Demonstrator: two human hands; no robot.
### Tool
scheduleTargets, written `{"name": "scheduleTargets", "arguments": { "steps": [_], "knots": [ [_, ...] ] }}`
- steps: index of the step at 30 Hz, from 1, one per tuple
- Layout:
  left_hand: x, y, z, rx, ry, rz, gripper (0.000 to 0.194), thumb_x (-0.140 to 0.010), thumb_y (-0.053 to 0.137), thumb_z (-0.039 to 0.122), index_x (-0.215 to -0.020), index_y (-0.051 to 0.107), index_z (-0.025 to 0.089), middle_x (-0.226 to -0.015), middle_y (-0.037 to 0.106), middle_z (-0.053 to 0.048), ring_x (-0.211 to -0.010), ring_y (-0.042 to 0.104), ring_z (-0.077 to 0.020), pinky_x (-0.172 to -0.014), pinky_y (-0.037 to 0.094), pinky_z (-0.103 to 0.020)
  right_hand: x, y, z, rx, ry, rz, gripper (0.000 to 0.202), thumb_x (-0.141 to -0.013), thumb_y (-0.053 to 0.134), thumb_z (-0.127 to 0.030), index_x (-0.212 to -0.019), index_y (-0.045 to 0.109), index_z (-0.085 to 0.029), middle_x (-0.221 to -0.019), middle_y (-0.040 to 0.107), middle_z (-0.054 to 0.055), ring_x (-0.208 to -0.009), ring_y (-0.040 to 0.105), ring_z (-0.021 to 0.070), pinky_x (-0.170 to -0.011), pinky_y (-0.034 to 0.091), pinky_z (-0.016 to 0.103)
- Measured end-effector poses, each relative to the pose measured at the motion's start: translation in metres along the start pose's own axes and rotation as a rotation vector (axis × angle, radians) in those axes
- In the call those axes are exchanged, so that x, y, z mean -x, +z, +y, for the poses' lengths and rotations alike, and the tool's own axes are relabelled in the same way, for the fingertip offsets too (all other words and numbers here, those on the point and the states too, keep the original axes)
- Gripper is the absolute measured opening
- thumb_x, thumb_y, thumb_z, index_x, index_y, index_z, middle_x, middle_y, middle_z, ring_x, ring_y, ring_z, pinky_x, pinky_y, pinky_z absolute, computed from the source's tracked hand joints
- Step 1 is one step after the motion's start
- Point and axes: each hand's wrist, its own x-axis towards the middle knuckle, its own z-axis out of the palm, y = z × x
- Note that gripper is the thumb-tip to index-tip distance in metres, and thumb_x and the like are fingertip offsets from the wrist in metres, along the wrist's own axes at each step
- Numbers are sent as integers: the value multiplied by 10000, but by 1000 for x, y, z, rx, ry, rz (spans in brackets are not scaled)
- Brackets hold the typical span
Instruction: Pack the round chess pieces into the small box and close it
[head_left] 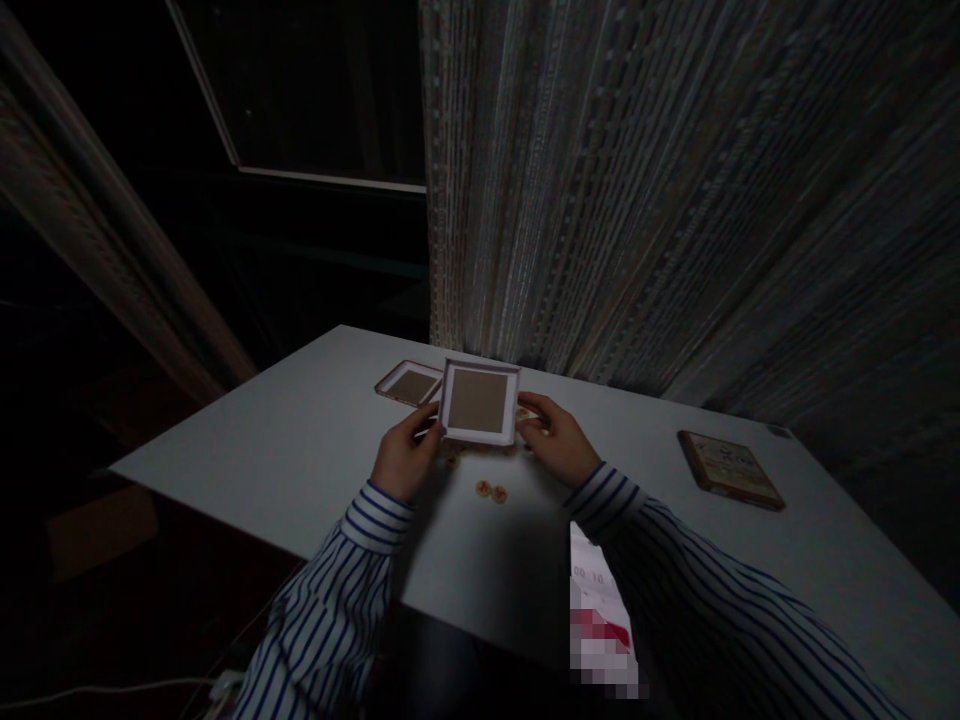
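Both my hands hold a shallow square box half (478,402) up off the white table, its white-edged inside with a brown middle facing me. My left hand (406,455) grips its left side, thumb at the near corner. On the opposite side my right hand (561,438) is closed on the edge. Two round wooden pieces with red marks, like xiangqi pieces (491,491), lie side by side below the box. More round pieces show partly behind it, near my right fingers. A second open box half (409,383) rests on the table just beyond my left hand.
A flat closed box with a printed lid (731,469) lies at the table's right. Near my right forearm, a lit phone (600,600) shows a timer, partly pixelated. Curtains (510,180) hang against the far edge of the white table (262,440). The room is dim.
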Motion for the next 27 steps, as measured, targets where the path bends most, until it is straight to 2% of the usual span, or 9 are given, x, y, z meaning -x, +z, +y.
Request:
{"name": "scheduleTargets", "arguments": {
  "steps": [7, 13, 21, 27],
  "knots": [
    [1, 22, 2, -3, 15, -52, 426, -744, 529, 260, -1143, 542, 111, -1057, 639, -113, -947, 604, -209, -839, 490, -364, 6, -20, 4, -104, 81, 18, 398, -688, 499, -157, -1084, 530, -163, -1112, 591, 88, -793, 612, 145, -685, 515, 297],
    [5, 38, 8, 13, 7, -98, 437, -759, 504, 260, -1163, 509, 94, -1063, 622, -131, -923, 608, -207, -812, 503, -363, 12, -34, 6, -90, 130, 60, 409, -674, 498, -149, -1082, 535, -137, -1096, 597, 106, -729, 603, 139, -548, 498, 246],
    [8, 55, 4, -4, 59, -72, 397, -757, 507, 234, -1138, 521, 124, -1079, 613, -116, -979, 578, -196, -866, 471, -361, 20, -47, 13, -93, 127, 121, 405, -668, 508, -171, -1070, 552, -148, -1131, 584, 103, -798, 607, 155, -696, 514, 317],
    [12, 68, 7, 9, 19, -118, 423, -750, 505, 238, -1158, 520, 126, -1080, 619, -117, -976, 587, -206, -863, 473, -370, 27, -58, 23, -108, 159, 129, 421, -662, 500, -199, -1076, 549, -145, -1052, 625, 92, -768, 611, 156, -658, 513, 301]
  ]
}}
